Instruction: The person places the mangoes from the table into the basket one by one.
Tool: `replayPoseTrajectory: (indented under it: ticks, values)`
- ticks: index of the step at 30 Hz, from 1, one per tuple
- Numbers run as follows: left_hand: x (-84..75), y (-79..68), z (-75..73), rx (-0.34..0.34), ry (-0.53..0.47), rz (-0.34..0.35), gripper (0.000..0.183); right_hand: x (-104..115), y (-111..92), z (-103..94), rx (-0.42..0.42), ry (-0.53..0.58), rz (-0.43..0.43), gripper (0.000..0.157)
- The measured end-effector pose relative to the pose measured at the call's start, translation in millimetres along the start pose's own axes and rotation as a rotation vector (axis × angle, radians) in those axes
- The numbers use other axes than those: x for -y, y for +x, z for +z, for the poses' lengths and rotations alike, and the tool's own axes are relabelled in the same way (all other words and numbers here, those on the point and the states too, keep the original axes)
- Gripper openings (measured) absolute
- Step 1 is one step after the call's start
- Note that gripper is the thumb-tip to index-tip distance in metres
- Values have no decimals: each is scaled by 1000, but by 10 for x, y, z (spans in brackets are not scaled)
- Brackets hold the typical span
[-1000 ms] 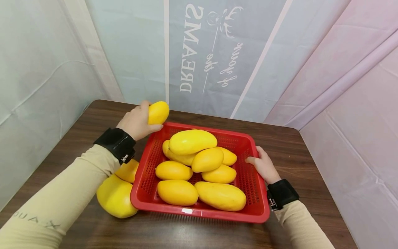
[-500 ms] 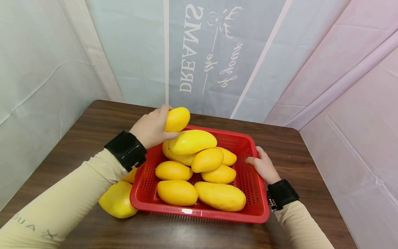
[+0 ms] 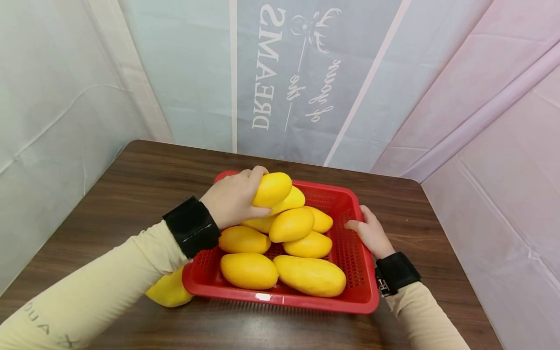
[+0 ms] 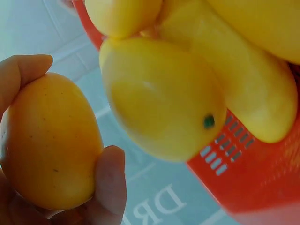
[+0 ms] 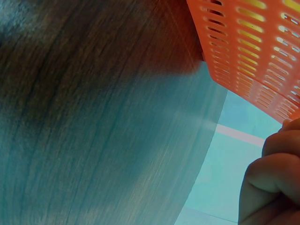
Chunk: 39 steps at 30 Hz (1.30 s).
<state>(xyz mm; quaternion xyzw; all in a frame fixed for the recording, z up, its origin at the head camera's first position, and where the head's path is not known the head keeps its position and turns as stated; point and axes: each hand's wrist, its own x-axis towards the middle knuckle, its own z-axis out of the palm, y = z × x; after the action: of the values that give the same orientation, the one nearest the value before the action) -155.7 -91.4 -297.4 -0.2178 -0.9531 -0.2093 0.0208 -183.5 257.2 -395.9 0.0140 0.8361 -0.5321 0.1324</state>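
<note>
In the head view, my left hand (image 3: 236,197) holds a yellow mango (image 3: 272,189) over the back left of a red perforated basket (image 3: 323,304). Thumb and fingers wrap round this mango (image 4: 51,140) in the left wrist view, with other mangoes close beside it. Several mangoes lie heaped in the basket, among them a long one (image 3: 310,275) and a rounder one (image 3: 249,271) at the front. On the basket's right side, my right hand (image 3: 374,233) grips the rim, thumb inside. Its curled fingers (image 5: 276,173) show against the outer wall in the right wrist view.
Outside the basket, at its front left, another mango (image 3: 170,290) lies on the dark wooden table (image 3: 131,194), partly covered by my left sleeve. A printed cloth backdrop (image 3: 306,87) stands behind the table's far edge, with pale cloth on both sides.
My left hand has carried the mango rightward and down, from the basket's back left corner to above the heap. My right hand and the basket have stayed put.
</note>
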Motion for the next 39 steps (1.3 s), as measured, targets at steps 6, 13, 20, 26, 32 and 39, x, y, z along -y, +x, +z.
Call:
replayPoseTrajectory:
  ticks: [6, 13, 20, 26, 32, 39]
  values:
    - [-90, -32, 68, 31, -8, 44, 73, 3, -1, -2, 4, 4, -4, 46]
    - [-196, -100, 126, 80, 22, 93, 77, -4, 6, 0, -2, -6, 1, 45]
    - [-349, -146, 179, 195, 50, 98, 75, 3, -8, -1, -4, 0, -2, 45]
    - [-398, -169, 249, 258, 89, 118, 68, 0, -3, 5, 6, 12, -11, 45]
    - [-401, -186, 313, 293, 148, 147, 64, 0, 9, 7, 4, 10, -17, 46]
    - [-397, -219, 355, 309, 210, 170, 65, -4, 3, 8, -2, 4, -7, 45]
